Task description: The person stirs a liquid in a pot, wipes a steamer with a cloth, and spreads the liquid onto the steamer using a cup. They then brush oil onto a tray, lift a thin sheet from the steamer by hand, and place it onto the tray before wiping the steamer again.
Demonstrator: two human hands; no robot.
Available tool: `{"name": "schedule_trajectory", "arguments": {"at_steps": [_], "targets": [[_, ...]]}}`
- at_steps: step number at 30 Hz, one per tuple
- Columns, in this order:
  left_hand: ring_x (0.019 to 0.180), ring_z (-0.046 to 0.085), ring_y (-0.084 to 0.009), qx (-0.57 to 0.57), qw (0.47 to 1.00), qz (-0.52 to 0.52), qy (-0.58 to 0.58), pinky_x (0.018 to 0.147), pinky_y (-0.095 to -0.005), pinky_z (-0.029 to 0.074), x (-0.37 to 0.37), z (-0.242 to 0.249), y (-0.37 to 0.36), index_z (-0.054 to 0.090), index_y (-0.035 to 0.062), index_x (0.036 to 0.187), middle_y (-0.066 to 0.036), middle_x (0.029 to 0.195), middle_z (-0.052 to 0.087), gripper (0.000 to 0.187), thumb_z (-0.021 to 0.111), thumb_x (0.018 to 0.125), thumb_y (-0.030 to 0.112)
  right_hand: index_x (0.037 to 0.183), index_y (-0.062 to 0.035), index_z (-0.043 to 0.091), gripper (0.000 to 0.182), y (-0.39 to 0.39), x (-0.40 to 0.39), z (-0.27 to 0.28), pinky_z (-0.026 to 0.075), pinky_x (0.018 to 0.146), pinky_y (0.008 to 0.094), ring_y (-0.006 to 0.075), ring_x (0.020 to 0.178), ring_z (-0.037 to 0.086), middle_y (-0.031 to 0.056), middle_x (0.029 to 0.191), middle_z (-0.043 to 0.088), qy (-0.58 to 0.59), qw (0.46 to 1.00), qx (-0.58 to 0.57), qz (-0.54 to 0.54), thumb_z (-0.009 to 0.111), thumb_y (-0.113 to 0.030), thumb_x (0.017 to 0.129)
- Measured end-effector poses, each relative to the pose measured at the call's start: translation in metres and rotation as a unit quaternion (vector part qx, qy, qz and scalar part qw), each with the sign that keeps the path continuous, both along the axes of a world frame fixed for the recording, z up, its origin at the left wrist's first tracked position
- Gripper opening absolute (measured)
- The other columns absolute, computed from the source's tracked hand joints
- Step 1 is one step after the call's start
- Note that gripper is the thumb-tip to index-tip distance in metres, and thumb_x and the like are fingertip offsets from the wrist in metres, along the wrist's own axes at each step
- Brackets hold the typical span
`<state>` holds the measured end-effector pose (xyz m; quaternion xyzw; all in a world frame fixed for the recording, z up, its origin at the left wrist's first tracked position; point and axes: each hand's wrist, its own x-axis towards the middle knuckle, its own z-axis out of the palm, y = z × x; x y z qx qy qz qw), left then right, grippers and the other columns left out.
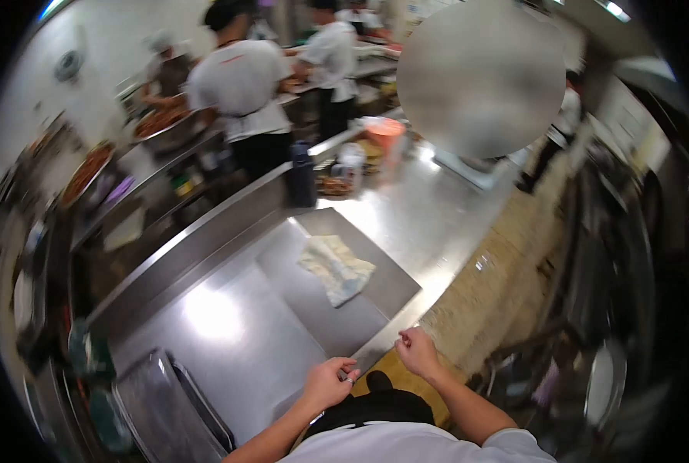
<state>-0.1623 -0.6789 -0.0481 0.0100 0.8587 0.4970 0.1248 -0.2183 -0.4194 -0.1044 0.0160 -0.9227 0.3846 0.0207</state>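
My left hand (331, 383) is by the front edge of the steel counter (228, 339), its fingers loosely bent and apart, a ring on one of them. I see nothing in it. To its right, my right hand (418, 353) hovers just off the same edge with its fingers curled in; nothing shows in it. Beyond both hands, a crumpled pale cloth (335, 266) with yellowish and bluish patches lies in the shallow recessed part of the counter. Neither hand touches the cloth.
Metal trays (155, 397) lean at the counter's left end. A dark bottle (302, 179), an orange container (385, 137) and jars stand behind. Several co-workers (244, 81) work at the back left among food-filled pans (159, 121). A walkway (491, 266) runs along the right. A blurred disc hides the upper right.
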Motion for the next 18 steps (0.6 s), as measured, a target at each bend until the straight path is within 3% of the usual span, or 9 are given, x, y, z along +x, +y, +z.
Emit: {"name": "schedule_trajectory", "arguments": {"at_steps": [2,5,7,9,15,18], "targets": [[0.075,0.072,-0.0275,-0.008,0.996,-0.091,0.021,0.074,-0.0384,0.058,-0.003,-0.016,0.003,0.075,0.0076,0.111,-0.012,0.096,0.076,0.026,0.077,0.089,0.022,0.101,0.0015,0.075,0.026,0.001,0.065,0.007,0.055,0.083,0.0466,0.0397,0.091,0.069,0.0226,0.094,0.071,-0.085,0.991,-0.049,-0.093,0.069,-0.02,0.087],[0.074,0.072,-0.028,-0.016,0.97,-0.234,0.058,0.073,-0.0386,0.058,-0.001,-0.032,0.023,0.075,0.0079,0.111,-0.013,0.096,0.075,0.026,0.077,0.089,0.022,0.101,-0.0002,0.076,0.027,-0.01,0.143,0.023,0.055,0.084,0.0452,0.0375,0.092,0.07,0.022,0.096,0.072,-0.086,0.973,-0.083,-0.195,0.069,-0.022,0.088],[0.073,0.072,-0.0276,-0.021,0.94,-0.327,0.09,0.073,-0.0385,0.057,0.003,-0.024,0.051,0.075,0.0077,0.11,-0.013,0.096,0.074,0.025,0.077,0.088,0.02,0.104,-0.0015,0.076,0.028,-0.011,0.189,0.011,0.056,0.084,0.0438,0.0361,0.093,0.071,0.0202,0.099,0.073,-0.048,0.967,-0.085,-0.234,0.068,-0.025,0.091],[0.072,0.071,-0.0269,-0.004,0.914,-0.396,0.084,0.072,-0.0382,0.057,0.019,-0.013,0.077,0.075,0.0071,0.11,-0.013,0.096,0.074,0.025,0.078,0.088,0.019,0.108,-0.0023,0.075,0.029,-0.02,0.231,0.034,0.055,0.083,0.0447,0.0369,0.093,0.07,0.0198,0.1,0.073,-0.066,0.944,-0.111,-0.303,0.066,-0.024,0.092],[0.067,0.069,-0.0237,0.035,0.83,-0.551,0.085,0.066,-0.0352,0.056,0.122,0.013,0.144,0.075,0.0036,0.108,-0.014,0.094,0.074,0.022,0.077,0.088,0.013,0.108,0.0013,0.073,0.029,-0.02,0.359,0.049,0.055,0.081,0.0433,0.0348,0.091,0.07,0.0198,0.098,0.072,-0.015,0.888,-0.086,-0.452,0.067,-0.023,0.092],[0.065,0.068,-0.0232,0.035,0.78,-0.621,0.071,0.065,-0.0357,0.056,0.188,0.002,0.162,0.075,0.0027,0.107,-0.014,0.093,0.074,0.022,0.077,0.088,0.012,0.107,0.0017,0.073,0.029,-0.034,0.435,0.046,0.055,0.081,0.0436,0.0345,0.09,0.07,0.0198,0.097,0.072,0.026,0.84,-0.1,-0.532,0.067,-0.023,0.092]]}}
